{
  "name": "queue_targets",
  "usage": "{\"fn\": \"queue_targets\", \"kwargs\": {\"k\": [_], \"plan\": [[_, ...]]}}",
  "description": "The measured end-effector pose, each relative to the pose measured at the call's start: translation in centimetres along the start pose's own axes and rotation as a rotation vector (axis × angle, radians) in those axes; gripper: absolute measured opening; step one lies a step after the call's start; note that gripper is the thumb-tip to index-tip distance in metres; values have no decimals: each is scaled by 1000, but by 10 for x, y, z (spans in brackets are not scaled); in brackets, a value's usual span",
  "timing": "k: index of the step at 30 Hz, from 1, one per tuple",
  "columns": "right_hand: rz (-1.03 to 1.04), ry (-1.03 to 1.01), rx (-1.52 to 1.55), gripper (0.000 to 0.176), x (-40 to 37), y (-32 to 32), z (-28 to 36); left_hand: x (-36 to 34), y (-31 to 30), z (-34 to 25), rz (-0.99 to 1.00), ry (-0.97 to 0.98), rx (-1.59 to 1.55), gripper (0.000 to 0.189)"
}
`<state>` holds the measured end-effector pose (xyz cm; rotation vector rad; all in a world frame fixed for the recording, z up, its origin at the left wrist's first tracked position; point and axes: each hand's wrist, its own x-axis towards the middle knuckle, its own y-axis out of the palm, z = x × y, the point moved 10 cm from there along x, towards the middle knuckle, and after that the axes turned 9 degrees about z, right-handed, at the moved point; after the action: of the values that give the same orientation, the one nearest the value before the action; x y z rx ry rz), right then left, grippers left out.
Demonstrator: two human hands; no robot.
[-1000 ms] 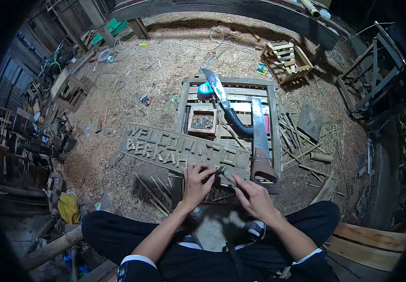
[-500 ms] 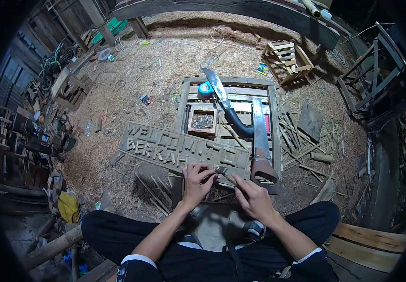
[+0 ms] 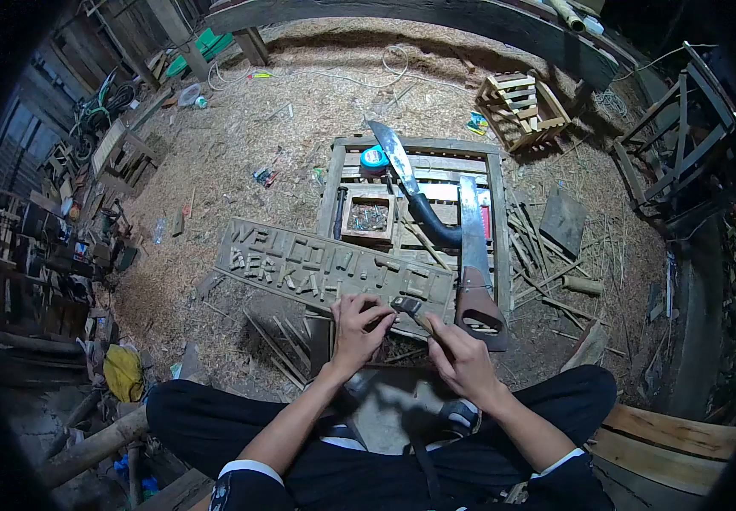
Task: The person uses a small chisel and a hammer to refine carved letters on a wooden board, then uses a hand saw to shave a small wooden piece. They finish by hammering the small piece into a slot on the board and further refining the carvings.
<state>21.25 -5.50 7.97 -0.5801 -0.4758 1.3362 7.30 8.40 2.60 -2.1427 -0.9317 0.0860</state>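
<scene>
A wooden sign board (image 3: 438, 313) with raised letters made of small wood pieces, reading "WELCOM..." over "BERKA...", lies slanted in front of me. At its near edge my left hand (image 3: 356, 334) is pinched, thumb and forefinger together; I cannot tell what small thing is between them. My right hand (image 3: 463, 358) is wrapped around the handle of a hammer (image 3: 407, 305). The hammer's head hangs over the board's lower edge, just right of my left fingertips.
Under the board's far side stands a slatted table (image 3: 494, 170) with a machete (image 3: 395, 160), a handsaw (image 3: 474, 230), a blue tape measure (image 3: 373, 158) and a wooden box (image 3: 347, 223) of nails or screws. Sticks (image 3: 526, 230) lie right; a wooden crate (image 3: 547, 128) sits beyond.
The hammer's head has lifted slightly up and right, away from my left fingertips. My left hand and the board stay nearly in place.
</scene>
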Motion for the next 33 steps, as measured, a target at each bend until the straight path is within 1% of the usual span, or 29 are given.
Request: {"fn": "queue_targets", "kwargs": {"k": [2, 3, 5, 6, 8, 9, 12, 14, 17, 21, 23, 26, 30, 33], "plan": [[80, 35, -121, 50, 0, 15, -15, 1, -1, -3, 13, 1, 15, 19], [75, 34, -122, 50, 0, 13, -15, 2, -1, -4, 13, 6, 16, 19], [2, 10, -89, 50, 2, 6, -11, 1, -1, -3, 9, 2, 16, 19], [9, 7, -89, 50, 2, 5, -8, 0, -2, -2, 6, -5, 16, 19], [-100, -6, -3, 50, 1, -12, -3, 1, 1, 0, 26, -13, -13, 25], [-101, -3, -5, 50, 2, -14, -5, 3, -1, -3, 27, -12, -16, 25], [-78, 5, -12, 50, 2, -15, -7, 5, -3, -11, 43, 1, 40, 30], [-55, 3, -23, 44, 5, -10, -7, 6, -1, -14, 70, 40, 91, 34], [-39, -15, -28, 45, 5, -4, -7, 10, 2, -17, 104, 80, 133, 34], [1, -1, -48, 46, 6, 1, -8, 10, 3, -12, 78, 77, 94, 34], [55, 14, -76, 47, 6, 5, -9, 10, 3, -13, 105, 90, 111, 33], [38, -31, -111, 49, 5, 6, -6, 8, 5, -10, 99, 98, 118, 34], [70, -52, -167, 51, 4, 6, 6, 7, 1, -12, 103, 95, 106, 33], [31, -74, -182, 54, 2, 7, 3, 7, -1, -11, 91, 87, 83, 32]]}}
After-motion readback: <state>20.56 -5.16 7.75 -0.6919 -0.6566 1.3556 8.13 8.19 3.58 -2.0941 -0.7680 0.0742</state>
